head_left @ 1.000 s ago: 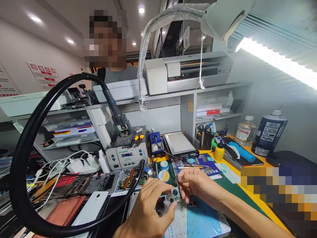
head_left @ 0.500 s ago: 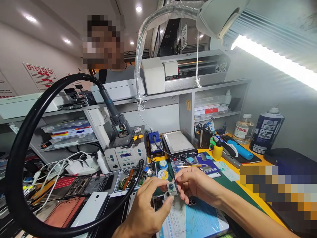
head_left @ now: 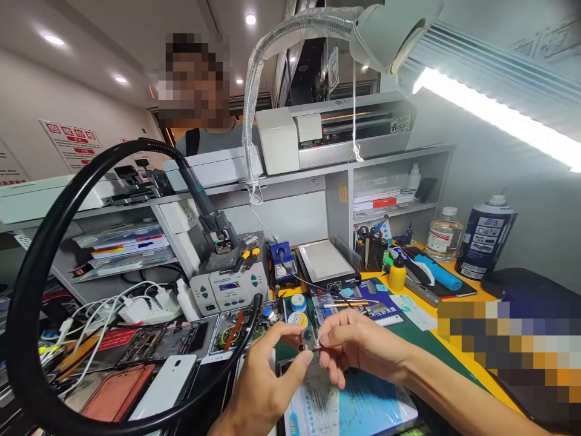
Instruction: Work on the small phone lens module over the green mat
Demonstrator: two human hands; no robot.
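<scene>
A small phone camera module [head_left: 309,336], with a large round lens and a smaller one below it, is held up over the work mat. My left hand [head_left: 274,380] pinches it from the left between thumb and fingers. At the module's right edge, the thumb and forefinger of my right hand [head_left: 356,344] are closed on it, with the other fingers curled below. The module's back is hidden. Beneath both hands lies a blue-and-white printed pad [head_left: 363,402], partly covered by them.
A black hose [head_left: 34,242] arches on the left from a hot-air station [head_left: 231,287]. White and red-brown phone panels [head_left: 166,384] lie left of my hands. Solder tins [head_left: 298,303], a yellow bottle [head_left: 397,274] and a lamp [head_left: 481,91] surround the bench. A person [head_left: 204,136] stands behind the shelf.
My right fingers have closed in on the module's right edge, and the module has tilted and shifted slightly left. A dark lensed part seen below my right hand is now covered.
</scene>
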